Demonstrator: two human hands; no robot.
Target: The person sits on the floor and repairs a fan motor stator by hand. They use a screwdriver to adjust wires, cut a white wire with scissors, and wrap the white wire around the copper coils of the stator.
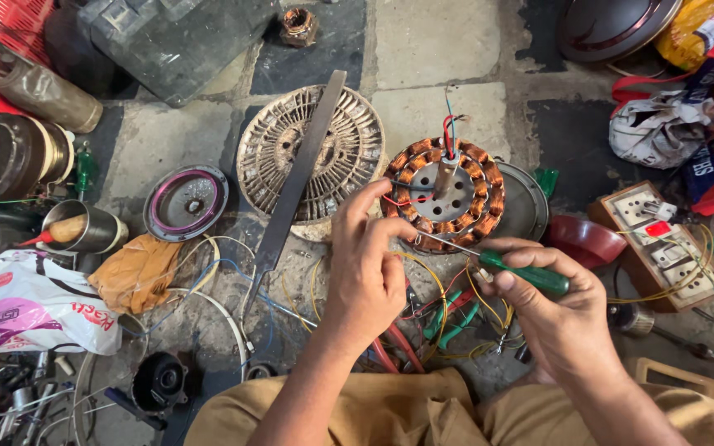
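Obs.: The stator [444, 192], a ring of copper coils around a grey hub, lies on the stone floor just ahead of both hands. Left hand [367, 268] is closed in a pinch at the ring's near-left edge, fingertips on a red lead [404, 201]. Right hand [557, 307] is wrapped around a green-handled screwdriver [489, 258], whose shaft runs up and left so the tip sits at the near rim of the coils, just beside the left fingertips. Whether the tip touches a winding or a terminal I cannot tell; the contact point is too small.

Technique, as judged: keep the blade shallow and work along the coil, not into it, since the enamel scratches easily. The left pinch should hold the lead taut and clear of the tip. Pressure light, wrist braced.

Packages and labels: far left of the left hand, a white and purple plastic bag [30, 307] with red lettering. Right of the right hand, a wooden switchboard [663, 245] with white sockets and a red switch. Beyond it, crumpled bags [708, 49] in yellow, red and blue.
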